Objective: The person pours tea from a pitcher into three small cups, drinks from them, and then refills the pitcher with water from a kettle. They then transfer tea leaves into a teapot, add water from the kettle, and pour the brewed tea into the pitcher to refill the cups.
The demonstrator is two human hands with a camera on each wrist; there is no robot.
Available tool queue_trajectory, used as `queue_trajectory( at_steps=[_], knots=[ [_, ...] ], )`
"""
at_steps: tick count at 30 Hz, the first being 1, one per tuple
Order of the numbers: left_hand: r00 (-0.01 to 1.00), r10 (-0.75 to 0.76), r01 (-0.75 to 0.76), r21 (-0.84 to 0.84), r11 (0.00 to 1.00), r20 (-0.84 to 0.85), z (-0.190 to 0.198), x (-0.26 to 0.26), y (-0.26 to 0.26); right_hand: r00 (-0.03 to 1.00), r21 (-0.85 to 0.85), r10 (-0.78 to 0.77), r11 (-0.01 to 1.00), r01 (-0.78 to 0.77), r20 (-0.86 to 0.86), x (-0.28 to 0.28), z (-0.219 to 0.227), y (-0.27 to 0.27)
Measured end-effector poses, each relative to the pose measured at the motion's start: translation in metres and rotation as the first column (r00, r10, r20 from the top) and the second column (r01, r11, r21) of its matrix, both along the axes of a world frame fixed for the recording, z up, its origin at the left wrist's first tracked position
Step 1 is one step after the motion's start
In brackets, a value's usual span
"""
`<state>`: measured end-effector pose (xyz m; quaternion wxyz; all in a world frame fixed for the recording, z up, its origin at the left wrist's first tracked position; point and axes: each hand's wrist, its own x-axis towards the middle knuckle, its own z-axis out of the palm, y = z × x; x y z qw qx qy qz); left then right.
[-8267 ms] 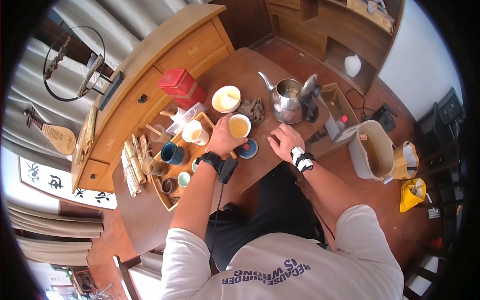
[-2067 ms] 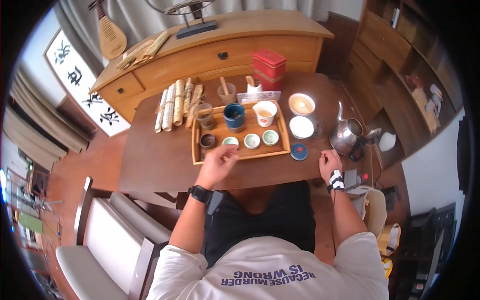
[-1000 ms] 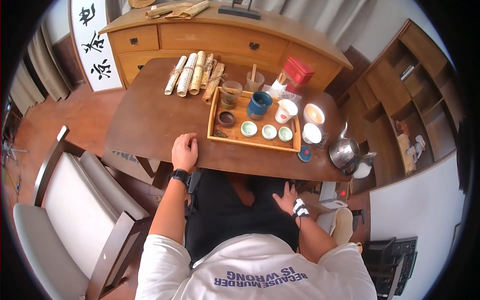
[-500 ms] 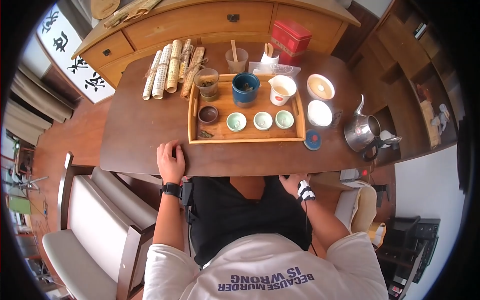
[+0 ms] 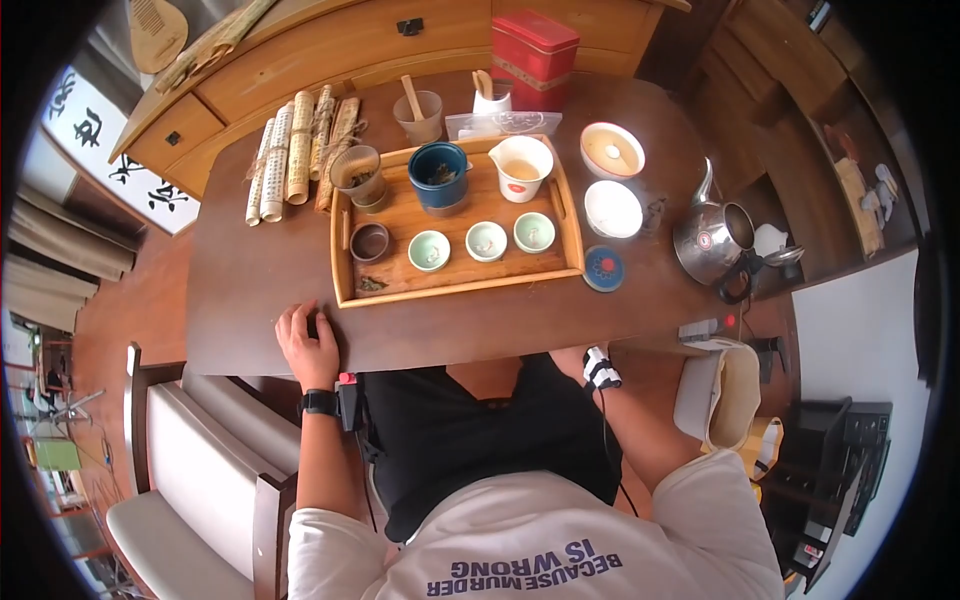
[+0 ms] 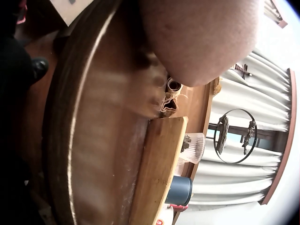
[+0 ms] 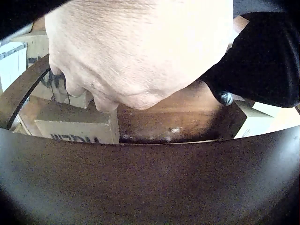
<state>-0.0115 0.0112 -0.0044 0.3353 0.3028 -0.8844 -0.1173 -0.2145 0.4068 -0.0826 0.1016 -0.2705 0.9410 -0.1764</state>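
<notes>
At the table (image 5: 240, 270), a shirt (image 5: 540, 535) reads "BECAUSE MURDER IS WRONG"

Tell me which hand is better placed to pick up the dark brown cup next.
Left, most likely. The left hand rests on the table by the near left corner of the tray, close to the dark brown cup. The right hand is at the table edge, farther from that cup.

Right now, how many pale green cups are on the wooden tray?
3, along the near side of the tray: left cup beside the brown cup, middle cup, right cup.
</notes>
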Motion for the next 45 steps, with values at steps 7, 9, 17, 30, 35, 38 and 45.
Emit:
queue_trajectory(
  at_steps=[7, 9, 17, 30, 35, 38, 45],
  knots=[
    [1.000, -0.021, 0.021, -0.006, 1.000, -0.013, -0.003, 0.001, -0.001, 0.994, 0.044, 0.027, 0.999, -0.022, -0.104, 0.002, 0.001, 0.007],
    [1.000, -0.023, 0.023, -0.011, 1.000, -0.012, -0.004, 0.001, -0.002, 0.989, 0.044, 0.026, 0.999, -0.020, -0.146, 0.002, -0.002, 0.007],
    [1.000, -0.020, 0.020, -0.008, 1.000, 0.009, -0.002, 0.000, -0.002, 0.994, 0.073, -0.011, 0.997, 0.018, -0.105, 0.004, -0.010, 0.011],
    [1.000, -0.007, 0.007, 0.012, 1.000, 0.015, 0.002, -0.002, 0.001, 0.991, 0.116, -0.086, 0.988, 0.098, -0.105, 0.013, 0.031, 0.006],
    [1.000, -0.006, 0.006, -0.005, 1.000, 0.000, 0.004, -0.002, 0.002, 0.946, -0.127, -0.054, 0.992, 0.013, -0.321, 0.003, -0.014, 0.013],
    [1.000, -0.010, 0.010, -0.019, 1.000, -0.004, 0.003, -0.003, 0.002, 0.946, -0.017, -0.005, 1.000, -0.001, -0.324, 0.001, -0.027, 0.012],
    [1.000, -0.005, 0.005, -0.002, 1.000, 0.002, 0.002, -0.003, 0.002, 1.000, -0.013, -0.022, 1.000, 0.022, 0.009, 0.000, -0.022, 0.011]
  ],
)
